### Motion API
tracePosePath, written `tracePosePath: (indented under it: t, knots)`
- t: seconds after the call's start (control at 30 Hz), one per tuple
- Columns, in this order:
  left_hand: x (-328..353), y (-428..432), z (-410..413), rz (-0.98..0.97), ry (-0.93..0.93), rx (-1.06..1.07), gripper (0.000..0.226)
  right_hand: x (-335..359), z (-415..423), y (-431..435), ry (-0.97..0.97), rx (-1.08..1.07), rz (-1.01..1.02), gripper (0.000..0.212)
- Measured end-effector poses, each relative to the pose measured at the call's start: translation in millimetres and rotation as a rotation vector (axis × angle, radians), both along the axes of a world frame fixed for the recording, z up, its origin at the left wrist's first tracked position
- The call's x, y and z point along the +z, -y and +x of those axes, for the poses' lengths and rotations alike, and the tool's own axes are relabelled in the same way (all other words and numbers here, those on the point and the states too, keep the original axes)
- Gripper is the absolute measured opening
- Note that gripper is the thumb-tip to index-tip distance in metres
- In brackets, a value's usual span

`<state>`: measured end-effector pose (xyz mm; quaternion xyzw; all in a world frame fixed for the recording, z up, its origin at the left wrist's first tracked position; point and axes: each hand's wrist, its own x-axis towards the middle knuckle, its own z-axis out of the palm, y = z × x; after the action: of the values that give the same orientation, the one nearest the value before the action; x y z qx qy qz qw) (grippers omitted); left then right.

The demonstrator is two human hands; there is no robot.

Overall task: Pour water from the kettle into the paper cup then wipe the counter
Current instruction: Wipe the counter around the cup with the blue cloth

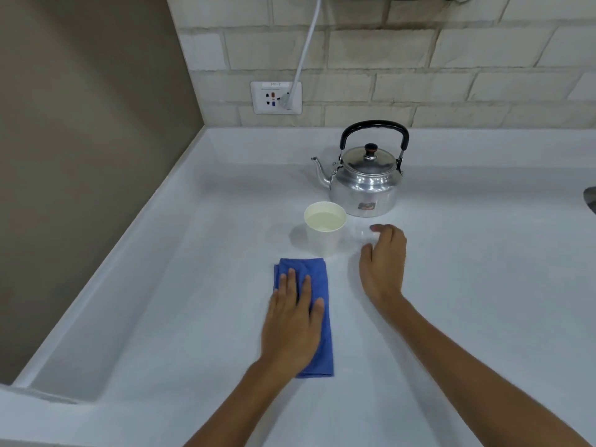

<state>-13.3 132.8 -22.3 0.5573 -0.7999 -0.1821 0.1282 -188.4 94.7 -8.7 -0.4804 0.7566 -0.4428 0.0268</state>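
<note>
A steel kettle (366, 182) with a black handle stands upright on the white counter (483, 285), spout pointing left. In front of it is a white paper cup (324, 232) holding water. A folded blue cloth (317, 333) lies on the counter below the cup. My left hand (295, 324) rests flat on the cloth, fingers spread. My right hand (383, 262) hovers just right of the cup, fingers curved and apart, holding nothing. A small wet patch (362, 234) glistens between the cup and my right hand.
A wall socket (276, 97) with a white cable plugged in sits on the brick backsplash. A brown wall (80, 156) borders the counter's left raised edge. A dark object (591, 198) shows at the far right edge.
</note>
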Motion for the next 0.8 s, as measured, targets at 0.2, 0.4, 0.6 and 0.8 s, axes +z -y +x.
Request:
tracePosePath:
  t: [0.2,0.4,0.6,0.8]
  knots:
    - [17.6,90.8,52.7,-0.011,-0.042,0.168,0.051,11.1,98.3,-52.3,-0.309,0.533,0.053,0.019]
    - [-8.8,114.7,49.4,-0.003,0.187,0.105,0.054,-8.2,125.5,-47.4,-0.510,0.492,0.528,0.056]
    - [-16.8,116.6,51.8,-0.069,0.234,0.114,0.054,-5.5,79.9,-90.8,-0.550,0.389,0.505,0.053]
    - [-18.3,114.9,51.4,-0.103,0.257,0.124,0.054,-11.6,-17.4,-67.8,-0.462,0.128,0.573,0.068]
